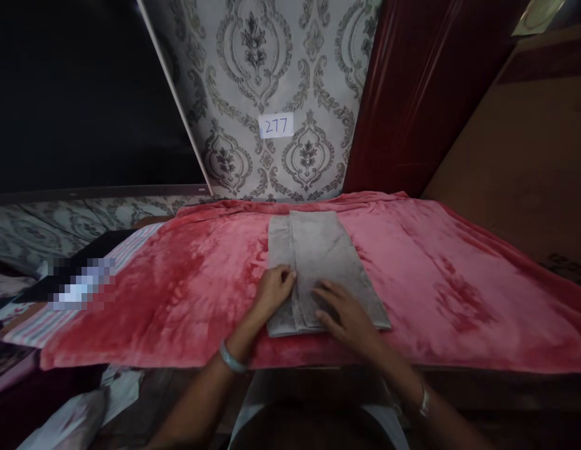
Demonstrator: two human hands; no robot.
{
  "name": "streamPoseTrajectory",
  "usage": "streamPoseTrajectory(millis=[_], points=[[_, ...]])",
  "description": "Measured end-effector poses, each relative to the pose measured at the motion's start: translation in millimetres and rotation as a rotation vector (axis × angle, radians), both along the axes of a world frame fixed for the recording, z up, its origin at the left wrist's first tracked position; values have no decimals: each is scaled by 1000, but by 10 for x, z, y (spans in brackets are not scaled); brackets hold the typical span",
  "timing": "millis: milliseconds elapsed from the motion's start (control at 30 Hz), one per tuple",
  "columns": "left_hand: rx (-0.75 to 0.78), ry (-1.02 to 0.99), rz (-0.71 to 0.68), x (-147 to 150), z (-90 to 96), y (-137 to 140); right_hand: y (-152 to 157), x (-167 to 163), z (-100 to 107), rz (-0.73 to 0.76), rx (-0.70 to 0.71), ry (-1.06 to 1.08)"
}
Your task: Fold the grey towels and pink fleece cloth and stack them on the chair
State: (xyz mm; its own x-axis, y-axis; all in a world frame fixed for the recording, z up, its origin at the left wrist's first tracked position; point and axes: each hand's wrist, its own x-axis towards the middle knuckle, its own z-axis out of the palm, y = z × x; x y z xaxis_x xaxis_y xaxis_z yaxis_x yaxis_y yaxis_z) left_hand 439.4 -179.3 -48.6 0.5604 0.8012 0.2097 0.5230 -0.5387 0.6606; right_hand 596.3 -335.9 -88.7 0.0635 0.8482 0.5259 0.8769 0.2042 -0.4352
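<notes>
A grey piece of cloth (335, 250), folded into a long flat shape, lies on a pink and red plush blanket (187, 294). Its folded-over panel leaves a narrower strip showing along the left side. What kind of item the cloth is does not show. At the edge of that panel, my left hand (274, 290) has its fingers closed, pinching the cloth. My right hand (347, 315) rests on the upper panel with its fingers stretched out and slightly apart, holding nothing.
A large dark screen (84, 100) stands at the back left. Behind the blanket is patterned wallpaper (313, 75) with a paper label (276, 125) reading 277. A dark red panel (407, 94) and a large cardboard box (520, 144) stand at the right. Striped cloth (135, 244) shows at the left.
</notes>
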Motion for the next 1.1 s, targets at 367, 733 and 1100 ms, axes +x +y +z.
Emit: streamPoseTrajectory(millis=[367, 733, 1100], points=[[-63, 144, 155, -83, -44, -429, -29, -317, -115, -14, 140, 170], [-126, 22, 85, -147, -124, -460, -118, -307, -135, 25, 147, 133], [-171, -70, 70, -172, -191, -443, -98, -543, -121, -24, 268, 173]])
